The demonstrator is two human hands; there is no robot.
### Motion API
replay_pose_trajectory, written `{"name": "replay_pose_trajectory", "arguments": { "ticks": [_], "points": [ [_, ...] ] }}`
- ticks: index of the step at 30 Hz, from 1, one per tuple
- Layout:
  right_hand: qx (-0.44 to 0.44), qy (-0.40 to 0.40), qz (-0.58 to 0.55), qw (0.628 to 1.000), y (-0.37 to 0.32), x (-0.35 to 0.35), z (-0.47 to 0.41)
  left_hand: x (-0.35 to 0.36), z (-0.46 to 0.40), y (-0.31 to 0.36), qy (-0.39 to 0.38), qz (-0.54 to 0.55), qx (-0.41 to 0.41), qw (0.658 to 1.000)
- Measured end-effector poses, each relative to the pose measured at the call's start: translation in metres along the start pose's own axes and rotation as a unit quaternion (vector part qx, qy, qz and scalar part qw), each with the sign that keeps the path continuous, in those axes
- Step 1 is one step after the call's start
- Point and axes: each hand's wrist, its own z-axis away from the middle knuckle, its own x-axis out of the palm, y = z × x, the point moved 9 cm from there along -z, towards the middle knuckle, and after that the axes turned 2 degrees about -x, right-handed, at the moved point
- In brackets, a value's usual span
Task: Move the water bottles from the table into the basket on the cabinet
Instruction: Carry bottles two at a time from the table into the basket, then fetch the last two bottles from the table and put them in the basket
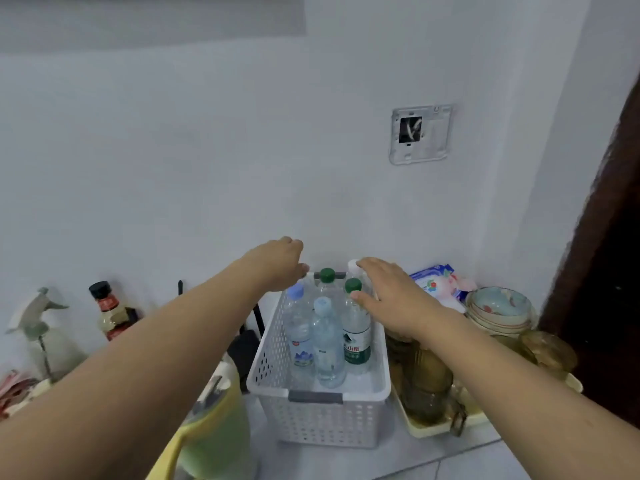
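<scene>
A white perforated basket [322, 420] stands on the cabinet top against the wall. Several clear water bottles stand upright inside it: two with pale blue caps [322, 341] at the front left, and two with green caps [356, 336] behind and to the right. A white-capped bottle [354, 265] is at the far right corner. My left hand [278, 265] hangs over the far left corner with its fingers curled down and hidden, above a clear bottle shoulder [307, 285]. My right hand [391, 296] is spread over the right-hand bottles, fingertips at the white cap and thumb beside a green cap.
A yellow-green jug [211, 441] stands close to the basket's left side, with a dark object behind it. Further left are a sauce bottle [110, 313] and a spray bottle [41, 327]. On the right are a tray of amber glassware [426, 379], stacked bowls [498, 310] and a wipes pack [433, 282].
</scene>
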Motion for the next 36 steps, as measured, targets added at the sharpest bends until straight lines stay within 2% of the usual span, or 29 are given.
{"name": "replay_pose_trajectory", "arguments": {
  "ticks": [4, 9, 23, 36],
  "points": [
    [0.037, 0.000, -0.004, 0.999, 0.004, -0.026, 0.048, -0.020, 0.048, 0.025, 0.103, 0.016, 0.012, 0.994],
    [0.060, 0.001, 0.017, 0.998, 0.001, -0.056, 0.097, -0.028, 0.107, 0.058, 0.150, 0.000, 0.024, 0.988],
    [0.084, 0.007, 0.083, 0.993, -0.023, -0.086, 0.163, -0.053, 0.177, 0.090, 0.157, 0.000, 0.031, 0.987],
    [0.139, 0.025, 0.099, 0.985, 0.002, -0.108, 0.205, -0.062, 0.187, 0.126, 0.163, 0.008, 0.073, 0.984]
  ]
}}
